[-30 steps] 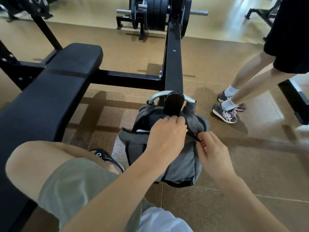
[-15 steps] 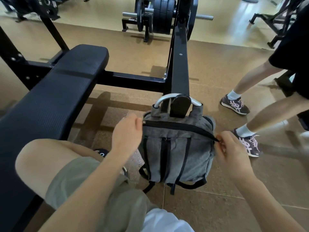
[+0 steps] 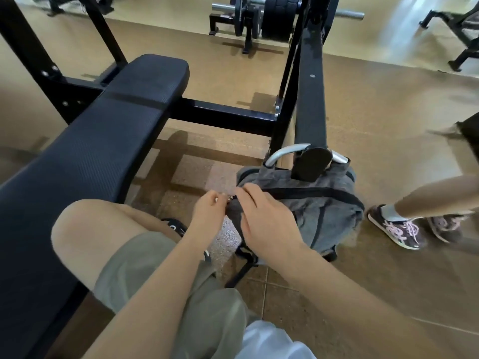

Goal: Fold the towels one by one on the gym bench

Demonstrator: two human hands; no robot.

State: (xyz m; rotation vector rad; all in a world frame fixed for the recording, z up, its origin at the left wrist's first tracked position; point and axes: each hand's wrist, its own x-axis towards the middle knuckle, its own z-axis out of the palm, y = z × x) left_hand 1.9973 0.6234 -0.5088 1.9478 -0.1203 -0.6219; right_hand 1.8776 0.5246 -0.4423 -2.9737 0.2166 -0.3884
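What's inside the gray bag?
You can't see inside. The bag sits on the floor with its black zipper running closed across the top. The left hand pinches the zipper pull at the bag's corner; the right hand rests on the bag.

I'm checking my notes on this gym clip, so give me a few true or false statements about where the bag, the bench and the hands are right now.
1. The grey backpack sits on the floor, not on the bench. True.
2. A folded towel lies on the bench. False: no towel shows on it.
3. The left hand pinches a small metal zipper pull at the bag's left end. True.
4. The right hand is off the bag. False: it rests on the bag's top left part.
5. The zipper is wide open. False: the black zipper line looks closed.
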